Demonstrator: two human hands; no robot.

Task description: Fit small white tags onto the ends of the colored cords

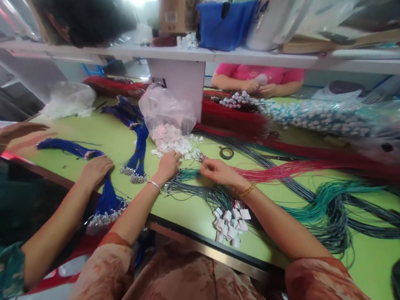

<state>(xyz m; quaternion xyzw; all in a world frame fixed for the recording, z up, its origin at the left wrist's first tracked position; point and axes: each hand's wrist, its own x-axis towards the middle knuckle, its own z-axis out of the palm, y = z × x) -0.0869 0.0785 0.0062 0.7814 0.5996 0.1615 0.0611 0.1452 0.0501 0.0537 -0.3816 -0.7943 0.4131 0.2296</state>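
Note:
My left hand (169,166) is at the near edge of a heap of small white plastic connectors (172,138), its fingers drawn together. What is between those fingertips is hidden. Just to the right, my right hand (216,172) is closed in a pinch beside metal-tipped wire ends (199,156); anything held there is too small to name. Red wires (277,171) stretch away to the right behind this hand. Below both hands lie dark grey wires (202,192) and a little green wire. A cluster of white connectors on wires (231,225) rests near the table's front edge.
A co-worker's hand (97,171) on my left touches blue wire bundles (108,195). A black tape roll (226,153) lies behind my right hand. Green wires (338,204) spread rightward. Overhead runs a shelf (182,51) with a blue bin (225,25). Another person (258,79) sits opposite.

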